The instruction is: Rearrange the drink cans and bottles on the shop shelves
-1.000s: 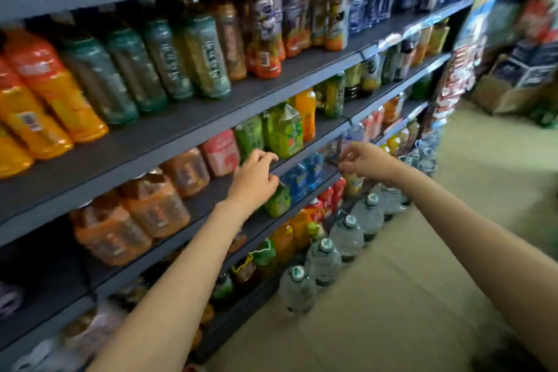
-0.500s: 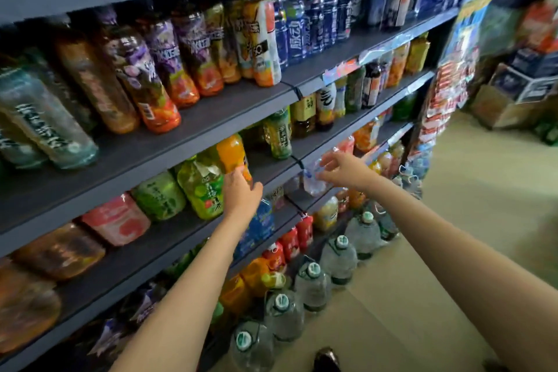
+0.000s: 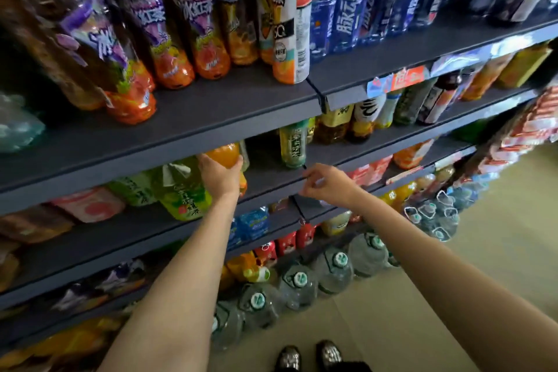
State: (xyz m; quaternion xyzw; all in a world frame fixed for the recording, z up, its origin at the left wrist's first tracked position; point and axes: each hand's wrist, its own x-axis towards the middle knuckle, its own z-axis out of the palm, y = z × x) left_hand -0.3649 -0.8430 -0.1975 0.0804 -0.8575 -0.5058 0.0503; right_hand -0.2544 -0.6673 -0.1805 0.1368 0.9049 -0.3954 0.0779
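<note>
The orange plastic juice bottle (image 3: pixel 226 157) stands on the second grey metal shelf (image 3: pixel 271 174), near its front edge, just beside a yellow-green plastic tea bottle (image 3: pixel 181 190) on its left. My left grip (image 3: pixel 220 175) is wrapped round the orange bottle's body, thumb on one side and fingers on the other. To its right the shelf lies bare up to a slim green-labelled tea bottle (image 3: pixel 293 143). My right grip (image 3: pixel 324 183) hovers at the shelf's front edge with fingers loosely curled, holding nothing I can make out. I judge I am mid-shift of this bottle; next it wants sliding into line without knocking its neighbour.
</note>
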